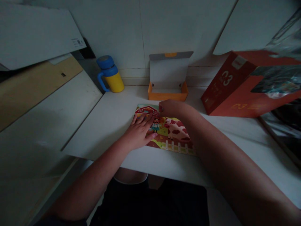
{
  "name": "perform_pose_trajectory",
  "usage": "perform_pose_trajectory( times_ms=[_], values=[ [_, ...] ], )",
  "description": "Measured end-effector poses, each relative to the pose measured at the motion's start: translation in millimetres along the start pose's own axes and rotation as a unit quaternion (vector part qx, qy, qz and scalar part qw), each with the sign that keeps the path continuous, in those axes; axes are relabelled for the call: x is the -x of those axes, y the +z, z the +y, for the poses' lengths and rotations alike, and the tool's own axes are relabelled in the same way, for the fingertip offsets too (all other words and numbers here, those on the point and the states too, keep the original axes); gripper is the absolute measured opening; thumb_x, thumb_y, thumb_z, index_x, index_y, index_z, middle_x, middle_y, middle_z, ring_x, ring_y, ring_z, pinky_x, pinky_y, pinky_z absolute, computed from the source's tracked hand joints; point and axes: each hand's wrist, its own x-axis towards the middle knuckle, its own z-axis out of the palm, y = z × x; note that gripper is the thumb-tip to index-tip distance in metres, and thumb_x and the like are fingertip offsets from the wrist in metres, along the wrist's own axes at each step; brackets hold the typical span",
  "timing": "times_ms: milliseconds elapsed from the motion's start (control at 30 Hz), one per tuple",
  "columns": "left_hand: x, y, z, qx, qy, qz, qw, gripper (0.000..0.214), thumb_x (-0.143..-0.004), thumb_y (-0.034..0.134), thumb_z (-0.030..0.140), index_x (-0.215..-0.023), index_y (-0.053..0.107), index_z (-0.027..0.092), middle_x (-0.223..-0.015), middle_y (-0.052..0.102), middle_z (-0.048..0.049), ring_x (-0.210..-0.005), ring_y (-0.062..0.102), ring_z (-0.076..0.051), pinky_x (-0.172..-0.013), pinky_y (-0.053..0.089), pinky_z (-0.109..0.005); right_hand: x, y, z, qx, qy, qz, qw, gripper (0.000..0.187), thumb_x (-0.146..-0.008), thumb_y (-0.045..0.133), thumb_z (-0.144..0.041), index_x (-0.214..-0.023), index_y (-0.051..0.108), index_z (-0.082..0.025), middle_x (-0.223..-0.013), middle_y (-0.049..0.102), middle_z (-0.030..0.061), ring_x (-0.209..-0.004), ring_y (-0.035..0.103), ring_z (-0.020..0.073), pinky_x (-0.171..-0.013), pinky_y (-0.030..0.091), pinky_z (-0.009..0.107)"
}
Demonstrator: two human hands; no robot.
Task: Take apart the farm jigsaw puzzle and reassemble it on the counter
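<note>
A colourful farm jigsaw puzzle (175, 130) with a red barn, a cow and a white fence lies flat on the white table (113, 116). My left hand (139, 131) rests palm down on the puzzle's left part, fingers stretched out and spread. My right hand (169, 109) sits at the puzzle's upper middle, fingers curled and pressing down near the barn. Whether it holds a piece is hidden.
An open orange box (167, 94) with a raised grey lid stands just behind the puzzle. A yellow mug with a blue lid (110, 74) is at the back left. A big red box (237, 91) lies at the right. Boards lean at the left.
</note>
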Motion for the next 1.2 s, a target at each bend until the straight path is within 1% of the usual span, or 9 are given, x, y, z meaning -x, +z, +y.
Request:
perform_pose_trajectory(
  times_ms=[133,300,467,567,633,800,967,1067,1200],
  values=[
    [-1.4,-0.6,0.6,0.005,0.005,-0.001,1.000,0.075,-0.106,0.043,0.059,-0.169,0.028,0.021,-0.176,0.031,-0.0099,-0.165,0.021,-0.036,-0.134,0.009,-0.061,0.8,-1.0,-1.1,0.006,0.000,0.003,1.000,0.044,-0.095,0.069,-0.044,-0.125,0.076,-0.013,-0.124,0.077,0.0212,-0.111,0.074,0.0339,-0.086,0.055,0.037],
    [-2.8,-0.3,0.4,0.009,0.012,0.005,1.000,0.078,-0.104,0.047,0.059,-0.171,0.021,0.027,-0.177,0.029,-0.0100,-0.164,0.024,-0.036,-0.133,0.010,-0.062,-4.4,3.8,3.1,0.015,-0.023,-0.003,1.000,0.045,-0.092,0.071,-0.050,-0.123,0.078,-0.018,-0.124,0.078,0.0189,-0.112,0.074,0.0350,-0.085,0.056,0.037],
    [-3.6,-0.1,0.5,0.011,0.010,0.012,1.000,0.079,-0.104,0.048,0.060,-0.170,0.026,0.023,-0.177,0.030,-0.0110,-0.164,0.024,-0.034,-0.134,0.010,-0.060,-7.0,7.4,4.6,0.002,-0.028,-0.001,1.000,0.047,-0.090,0.073,-0.051,-0.122,0.077,-0.016,-0.123,0.078,0.0199,-0.109,0.075,0.0367,-0.083,0.056,0.040],
    [-2.9,-0.7,0.4,0.017,0.012,0.017,1.000,0.077,-0.104,0.048,0.059,-0.168,0.028,0.021,-0.176,0.032,-0.0117,-0.163,0.025,-0.033,-0.135,0.011,-0.059,-8.2,8.4,3.3,-0.010,-0.024,0.006,1.000,0.052,-0.087,0.076,-0.048,-0.129,0.072,-0.017,-0.126,0.077,0.0189,-0.109,0.075,0.0347,-0.083,0.055,0.038],
    [-2.3,-0.9,0.1,0.020,0.014,0.019,1.000,0.075,-0.104,0.048,0.058,-0.168,0.030,0.021,-0.175,0.034,-0.0118,-0.163,0.026,-0.033,-0.134,0.012,-0.058,-10.1,9.8,3.0,-0.014,-0.039,0.010,0.999,0.054,-0.086,0.078,-0.048,-0.131,0.070,-0.019,-0.126,0.077,0.0174,-0.110,0.074,0.0330,-0.084,0.054,0.036],
    [-2.3,0.9,-1.1,0.025,0.019,0.031,0.999,0.075,-0.104,0.049,0.057,-0.167,0.032,0.020,-0.174,0.035,-0.0119,-0.163,0.026,-0.032,-0.135,0.014,-0.057,-15.4,13.9,4.4,-0.012,-0.076,0.019,0.997,0.045,-0.085,0.076,-0.045,-0.125,0.072,-0.025,-0.121,0.078,0.0143,-0.108,0.075,0.0308,-0.082,0.052,0.034],
    [-2.5,0.7,-0.9,0.021,0.014,0.031,0.999,0.075,-0.104,0.048,0.059,-0.166,0.033,0.020,-0.174,0.035,-0.0118,-0.163,0.028,-0.032,-0.135,0.013,-0.056,-16.0,15.2,10.0,-0.016,-0.066,0.005,0.998,0.038,-0.091,0.068,-0.044,-0.122,0.072,-0.022,-0.118,0.079,0.0144,-0.102,0.075,0.0292,-0.075,0.050,0.032],
    [-2.5,-0.7,0.1,0.015,0.010,0.019,1.000,0.072,-0.105,0.046,0.060,-0.165,0.036,0.022,-0.174,0.036,-0.0111,-0.163,0.027,-0.032,-0.135,0.012,-0.057,-13.4,14.8,14.1,-0.021,-0.058,-0.011,0.998,0.034,-0.093,0.067,-0.039,-0.122,0.072,-0.022,-0.118,0.080,0.0122,-0.098,0.075,0.0264,-0.073,0.049,0.031],
    [-3.6,0.7,0.4,0.005,0.006,0.013,1.000,0.075,-0.104,0.043,0.063,-0.167,0.034,0.023,-0.176,0.032,-0.0100,-0.164,0.025,-0.034,-0.134,0.012,-0.057,-1.1,4.2,20.7,-0.034,-0.006,-0.062,0.998,0.028,-0.092,0.068,-0.029,-0.118,0.076,-0.020,-0.107,0.081,0.0105,-0.086,0.073,0.0219,-0.071,0.048,0.029]
  ],
)
